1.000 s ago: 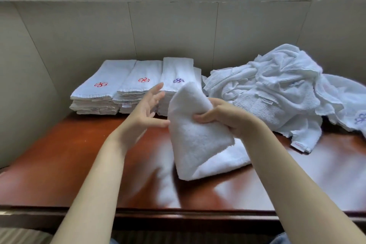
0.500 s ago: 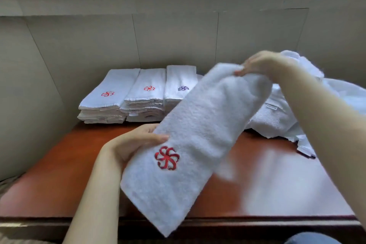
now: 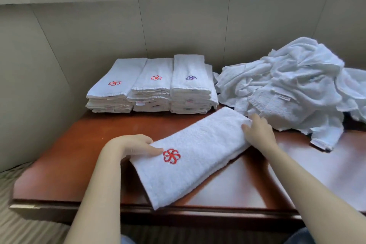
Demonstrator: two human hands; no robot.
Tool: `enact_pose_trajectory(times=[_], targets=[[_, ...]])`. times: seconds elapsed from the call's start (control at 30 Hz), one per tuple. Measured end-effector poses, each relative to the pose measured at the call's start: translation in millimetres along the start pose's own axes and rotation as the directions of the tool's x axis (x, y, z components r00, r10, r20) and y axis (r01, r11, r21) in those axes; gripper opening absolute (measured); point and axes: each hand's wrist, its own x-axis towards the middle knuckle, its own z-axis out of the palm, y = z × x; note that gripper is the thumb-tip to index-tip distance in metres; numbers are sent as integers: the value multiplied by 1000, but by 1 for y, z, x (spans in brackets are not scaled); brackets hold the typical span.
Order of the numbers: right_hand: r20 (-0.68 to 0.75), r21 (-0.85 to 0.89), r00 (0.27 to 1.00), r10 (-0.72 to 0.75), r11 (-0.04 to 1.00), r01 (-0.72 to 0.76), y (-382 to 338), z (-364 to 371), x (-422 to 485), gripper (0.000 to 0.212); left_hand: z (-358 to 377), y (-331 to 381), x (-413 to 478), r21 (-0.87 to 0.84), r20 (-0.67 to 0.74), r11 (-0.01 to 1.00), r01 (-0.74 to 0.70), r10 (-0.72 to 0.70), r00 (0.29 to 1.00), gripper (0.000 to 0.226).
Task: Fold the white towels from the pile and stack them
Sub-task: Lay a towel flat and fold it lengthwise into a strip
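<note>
The folded towel (image 3: 198,150) lies diagonally on the desk (image 3: 95,144), frame centre. The left hand (image 3: 136,145) pinches its left edge as an anchor. The right hand (image 3: 257,132), laid flat, presses the far end to set the fold.

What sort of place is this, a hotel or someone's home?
Likely a hotel or laundry back room, not certain: three stacks of identical logo-embroidered towels, a heap of unfolded ones, a plain wooden table.

One head-worn view looks forward and down — close over the table (image 3: 118,128), edges perhaps distorted.
</note>
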Motion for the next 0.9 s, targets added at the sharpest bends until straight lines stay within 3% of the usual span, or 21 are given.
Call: enact_pose_trajectory(times=[0.07, 0.13, 0.2, 0.27, 0.33, 0.43, 0.53, 0.73, 0.9], targets=[[-111, -179, 993, -47, 983, 27, -5, -6, -8, 40, -1, -2, -2, -15, 9, 1000, -18, 18, 1000, 37], [-114, -259, 971, -212, 950, 176, -19, -10, -18, 42, 0, -3, -3, -44, -5, 999, -27, 27, 1000, 31], [116, -137, 906, -406, 897, 420, -38, -11, -28, 50, 0, -4, -3, -89, -46, 996, -24, 20, 999, 28], [383, -4, 765, -518, 827, 562, -53, -11, -39, 58, 0, -5, -3, -125, -82, 992, -26, 15, 996, 25], [511, 53, 670, -538, 798, 601, -58, -13, -47, 67, 2, -7, -1, -125, -88, 991, -53, 42, 995, 23], [624, 101, 595, -507, 807, 582, -53, -17, -51, 79, 6, -9, -2, -139, -77, 985, -105, 95, 992, 24], [588, 50, 613, -528, 780, 624, -47, -15, -50, 79, 8, -11, -1, -185, -85, 974, -128, 113, 990, 29], [520, 161, 635, -572, 795, 584, -29, -7, -42, 59, 11, -11, 4, -196, -211, 973, -124, 82, 974, 45], [456, 112, 665, -591, 780, 616, -21, -10, -41, 79, 12, -4, 7, -157, -272, 987, -45, 1, 962, 59]])
